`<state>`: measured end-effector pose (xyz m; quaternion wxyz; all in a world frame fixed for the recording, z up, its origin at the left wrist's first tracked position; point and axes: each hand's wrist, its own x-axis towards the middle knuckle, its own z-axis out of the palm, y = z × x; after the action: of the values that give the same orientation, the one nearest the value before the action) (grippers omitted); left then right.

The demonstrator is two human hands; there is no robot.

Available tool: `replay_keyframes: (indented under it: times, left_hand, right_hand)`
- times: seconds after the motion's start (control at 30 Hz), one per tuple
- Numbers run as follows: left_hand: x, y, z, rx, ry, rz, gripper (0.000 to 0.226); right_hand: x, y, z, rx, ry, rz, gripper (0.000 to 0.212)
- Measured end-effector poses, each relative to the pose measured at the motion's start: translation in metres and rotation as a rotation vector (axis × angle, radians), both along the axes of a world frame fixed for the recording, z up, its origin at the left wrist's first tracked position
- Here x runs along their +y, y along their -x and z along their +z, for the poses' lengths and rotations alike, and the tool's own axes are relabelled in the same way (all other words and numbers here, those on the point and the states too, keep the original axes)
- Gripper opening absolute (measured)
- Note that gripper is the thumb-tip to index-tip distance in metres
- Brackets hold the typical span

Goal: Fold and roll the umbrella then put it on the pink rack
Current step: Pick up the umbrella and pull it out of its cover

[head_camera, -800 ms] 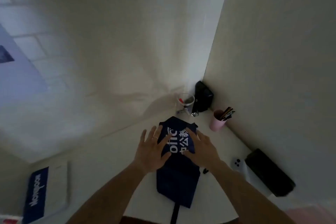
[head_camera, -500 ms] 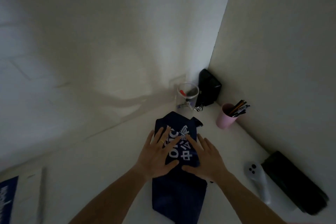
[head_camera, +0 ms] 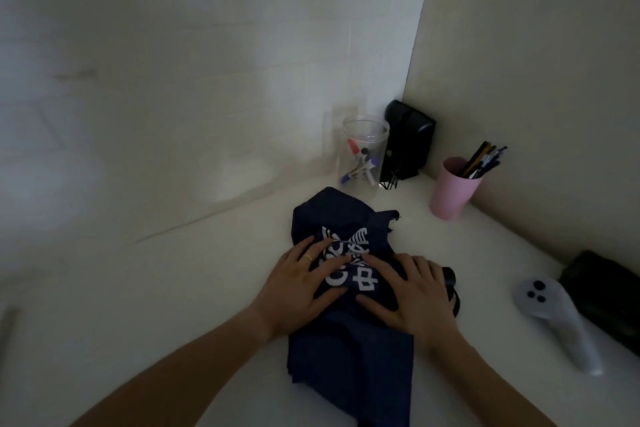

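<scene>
White walls meet in a corner at the upper right of the frame, and a white table (head_camera: 145,291) fills the lower half in dim light.

On it, at the lower centre, lies the umbrella (head_camera: 349,350): a flattened bundle of dark navy fabric, running from just below the middle of the frame down to the bottom edge. Its far end is bunched and creased, with white printed lettering (head_camera: 349,267) crumpled across the folds, partly hidden by fingers. A dark strap or handle part (head_camera: 452,291) pokes out at the umbrella's right side; it is too dim to tell which.

Both hands press down flat on the lettered part, fingers spread and pointing toward each other, not closed around anything. The left hand (head_camera: 298,288) lies on the fabric's left edge, a gold ring on one finger, thumb stretched along the cloth. The right hand (head_camera: 415,298) covers the right edge, its fingertips almost meeting the left's. Both bare forearms run in from the bottom of the frame.

Behind the umbrella, near the corner, stands a clear jar (head_camera: 363,152) of markers, just beside a black box-like object (head_camera: 408,142). Right of those is a pink cup (head_camera: 452,191) holding pens. At the right edge a white controller (head_camera: 554,315) lies beside a dark case (head_camera: 602,295).
</scene>
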<state>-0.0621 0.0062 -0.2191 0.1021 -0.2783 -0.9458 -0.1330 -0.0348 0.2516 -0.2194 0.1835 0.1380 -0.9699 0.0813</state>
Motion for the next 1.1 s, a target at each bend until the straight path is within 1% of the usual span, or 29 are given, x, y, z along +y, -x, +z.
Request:
replay_keyframes:
  times: [0.1, 0.17, 0.23, 0.3, 0.4, 0.43, 0.5, 0.57, 0.6, 0.67, 0.77, 0.8, 0.9, 1.03, 1.1]
  left_hand:
    - [0.002, -0.016, 0.002, 0.068, 0.061, 0.012, 0.051]
    - [0.009, -0.004, 0.006, 0.054, 0.097, 0.031, 0.048]
    - [0.01, -0.022, 0.012, 0.12, 0.176, 0.063, 0.051]
    - [0.005, -0.048, 0.02, 0.113, 0.208, 0.126, 0.049]
    - [-0.017, -0.095, 0.034, 0.065, 0.184, 0.153, 0.05]
    - [-0.025, -0.106, 0.039, 0.079, 0.166, 0.164, 0.051]
    - [-0.036, -0.127, 0.048, 0.135, 0.069, 0.18, 0.05]
    - [-0.043, -0.145, 0.046, 0.152, -0.037, 0.141, 0.049]
    - [-0.046, -0.152, 0.041, 0.13, -0.055, 0.117, 0.049]
    - [-0.054, -0.159, 0.028, 0.05, -0.005, 0.115, 0.053]
    - [-0.071, -0.162, 0.001, -0.079, 0.03, 0.189, 0.058]
    - [-0.075, -0.163, -0.006, -0.096, 0.012, 0.205, 0.058]
    - [-0.082, -0.162, -0.016, -0.085, -0.056, 0.252, 0.056]
    - [-0.08, -0.159, -0.007, -0.026, -0.041, 0.281, 0.05]
    - [-0.077, -0.158, 0.003, 0.0, -0.111, 0.302, 0.048]
  right_hand:
    - [-0.004, -0.016, 0.002, 0.076, -0.065, -0.055, 0.066]
    - [-0.007, -0.004, 0.004, 0.015, -0.107, -0.087, 0.068]
    - [-0.019, -0.021, 0.008, 0.024, -0.138, -0.149, 0.07]
    - [-0.037, -0.052, 0.014, -0.038, -0.126, -0.212, 0.066]
    - [-0.068, -0.103, 0.023, -0.116, 0.008, -0.343, 0.056]
    - [-0.079, -0.115, 0.026, -0.137, 0.064, -0.381, 0.056]
    - [-0.097, -0.13, 0.035, -0.19, 0.216, -0.424, 0.056]
    - [-0.112, -0.142, 0.038, -0.246, 0.368, -0.391, 0.058]
    - [-0.117, -0.149, 0.039, -0.257, 0.414, -0.361, 0.06]
    - [-0.123, -0.163, 0.041, -0.224, 0.454, -0.33, 0.06]
    - [-0.124, -0.18, 0.04, -0.125, 0.336, -0.313, 0.072]
    - [-0.127, -0.184, 0.037, -0.13, 0.288, -0.285, 0.073]
    - [-0.134, -0.186, 0.03, -0.228, 0.113, -0.251, 0.069]
    - [-0.145, -0.176, 0.026, -0.265, 0.089, -0.316, 0.063]
    - [-0.15, -0.17, 0.03, -0.247, 0.145, -0.321, 0.058]
